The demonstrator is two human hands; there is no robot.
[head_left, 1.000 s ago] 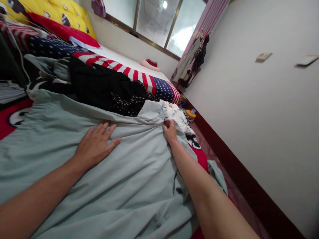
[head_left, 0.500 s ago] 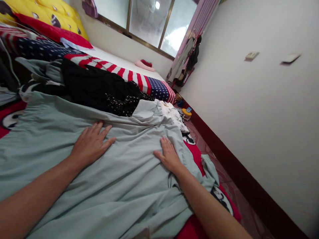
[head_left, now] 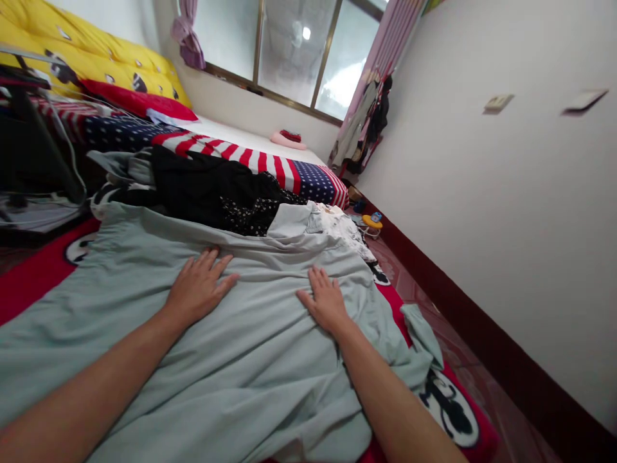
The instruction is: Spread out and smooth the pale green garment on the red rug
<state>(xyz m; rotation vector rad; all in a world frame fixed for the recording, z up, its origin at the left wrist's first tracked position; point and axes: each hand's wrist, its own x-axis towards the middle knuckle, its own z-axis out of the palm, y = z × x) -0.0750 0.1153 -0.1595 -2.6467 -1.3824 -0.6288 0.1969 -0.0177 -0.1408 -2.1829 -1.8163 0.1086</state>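
Head view shows, at the upper left of the frame, a yellow quilt point(head_left: 96, 58) and red pillow point(head_left: 139, 103), with a black garment point(head_left: 212, 186) lying below them toward the middle. Across the lower left and centre a pale green cloth point(head_left: 250, 373) spreads over the red bed cover point(head_left: 33, 276); the left hand point(head_left: 200, 289) lies flat on it, grip apart and fingers spread. Just right of centre the right hand point(head_left: 328, 302) presses the same cloth, grip likewise apart, with a white patterned garment point(head_left: 344, 228) above it and the white wall point(head_left: 506, 193) filling the right side.
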